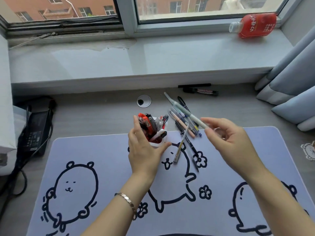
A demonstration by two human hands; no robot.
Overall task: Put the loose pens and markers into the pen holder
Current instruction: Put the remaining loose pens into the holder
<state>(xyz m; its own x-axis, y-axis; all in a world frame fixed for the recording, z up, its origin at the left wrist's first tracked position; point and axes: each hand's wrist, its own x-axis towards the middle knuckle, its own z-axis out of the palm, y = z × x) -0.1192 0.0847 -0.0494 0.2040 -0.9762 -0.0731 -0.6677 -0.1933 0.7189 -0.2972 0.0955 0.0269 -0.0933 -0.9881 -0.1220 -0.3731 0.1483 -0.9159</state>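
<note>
Lilac desk mat (105, 150) with doodled bears covers most of the grey worktop (95, 113) in the head view. The white pen holder (159, 143) sits at the mat's far edge, crammed with red, black and clear pens, and the left hand (144, 152) has its fingers and thumb wrapped round it. The right hand (228, 135) is up in the air just right of the holder, fingers pinching one end of a long pale green pen (191, 116) that slants off toward the window. Under it there's a messy pile of loose pens (183, 124) straddling the mat edge, plus a clear pen (179, 149) lying on the mat. Farther back, a whiteboard marker (202, 91) and a thin black pen (194, 85) lie by the sill. A red bottle (255, 25) lies on the windowsill, and a black power brick (37, 128) sits off left.
</note>
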